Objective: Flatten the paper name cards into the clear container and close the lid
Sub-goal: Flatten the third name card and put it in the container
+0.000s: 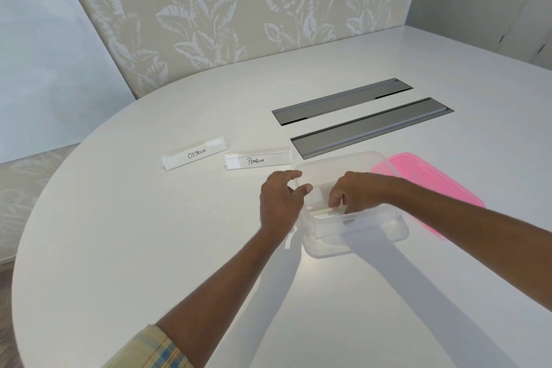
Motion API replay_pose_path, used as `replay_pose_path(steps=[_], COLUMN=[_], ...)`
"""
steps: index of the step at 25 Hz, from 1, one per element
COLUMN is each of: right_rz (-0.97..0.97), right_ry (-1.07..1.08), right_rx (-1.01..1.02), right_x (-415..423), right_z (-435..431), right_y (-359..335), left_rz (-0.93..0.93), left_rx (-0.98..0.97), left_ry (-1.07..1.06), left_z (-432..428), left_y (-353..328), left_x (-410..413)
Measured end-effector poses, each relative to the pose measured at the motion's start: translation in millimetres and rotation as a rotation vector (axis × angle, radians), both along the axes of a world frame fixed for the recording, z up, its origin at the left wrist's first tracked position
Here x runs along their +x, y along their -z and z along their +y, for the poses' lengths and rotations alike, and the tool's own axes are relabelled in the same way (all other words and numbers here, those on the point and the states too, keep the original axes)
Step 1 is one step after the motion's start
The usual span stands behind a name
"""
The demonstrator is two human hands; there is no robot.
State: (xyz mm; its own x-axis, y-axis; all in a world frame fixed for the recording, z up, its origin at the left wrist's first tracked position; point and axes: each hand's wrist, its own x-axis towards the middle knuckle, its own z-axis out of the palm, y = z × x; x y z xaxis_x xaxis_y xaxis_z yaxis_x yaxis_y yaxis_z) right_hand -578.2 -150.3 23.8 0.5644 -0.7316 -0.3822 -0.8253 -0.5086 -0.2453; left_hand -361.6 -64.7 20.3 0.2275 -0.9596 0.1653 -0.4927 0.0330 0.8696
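Note:
A clear plastic container (373, 236) stands on the white table (149, 248), lid off. My right hand (355, 194) reaches down inside it, fingers pinched on a flattened white name card (324, 212) lying near the bottom. My left hand (282, 200) rests on the container's left rim, fingers apart, thumb over the edge. Two folded tent cards stand behind and to the left: one reads OSTRICH (194, 153), the other PENGUIN (258, 159). The pink lid (430, 185) lies flat just right of the container.
Two long grey cable hatches (343, 101) (372, 127) are set into the table behind the container. A leaf-patterned wall panel stands past the table's far edge. Cabinet doors are at the top right.

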Motion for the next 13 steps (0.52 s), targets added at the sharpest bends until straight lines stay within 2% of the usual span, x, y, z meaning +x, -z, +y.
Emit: replay_pose_path(steps=[7, 13], right_rz=[-0.338, -0.628], right_ry=[0.171, 0.300], right_rx=[-0.007, -0.075], right_x=[2, 54], right_z=[-9, -28], right_y=[-46, -68], left_rz=[0.072, 0.085], left_rx=[-0.009, 0.009], left_ry=[-0.091, -0.174], left_z=[-1, -18], left_y=[-4, -20], left_x=[22, 72])
